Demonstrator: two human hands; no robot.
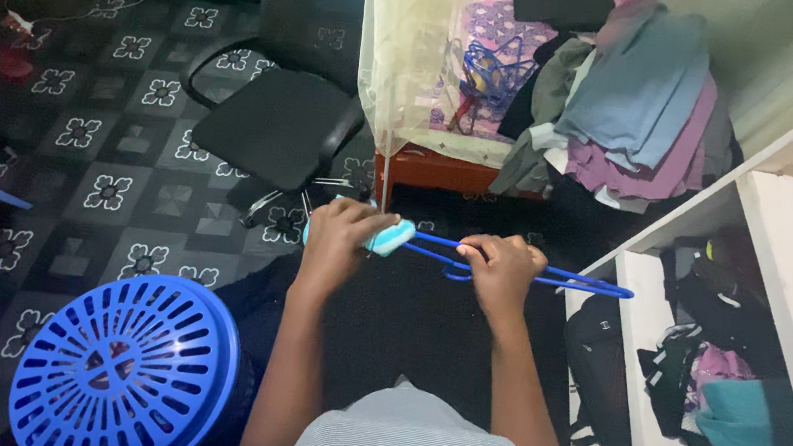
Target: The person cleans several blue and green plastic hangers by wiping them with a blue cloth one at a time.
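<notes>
Both arms stretch straight out in front, wrists level, over the dark patterned floor (111, 168). The left hand (339, 236) is curled tight around a light blue sponge-like pad (391, 236), pressed against a thin blue plastic hanger (571, 278). The right hand (502, 266) clamps the hanger's middle, knuckles up. A round blue slotted basket lid (126, 371) sits lower left, and soft folded clothes (632, 111) are piled on the bed.

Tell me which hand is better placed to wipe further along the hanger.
Left, probably. The left hand already presses the light blue sponge on the blue hanger; the right hand grips its middle, steadying it.
</notes>
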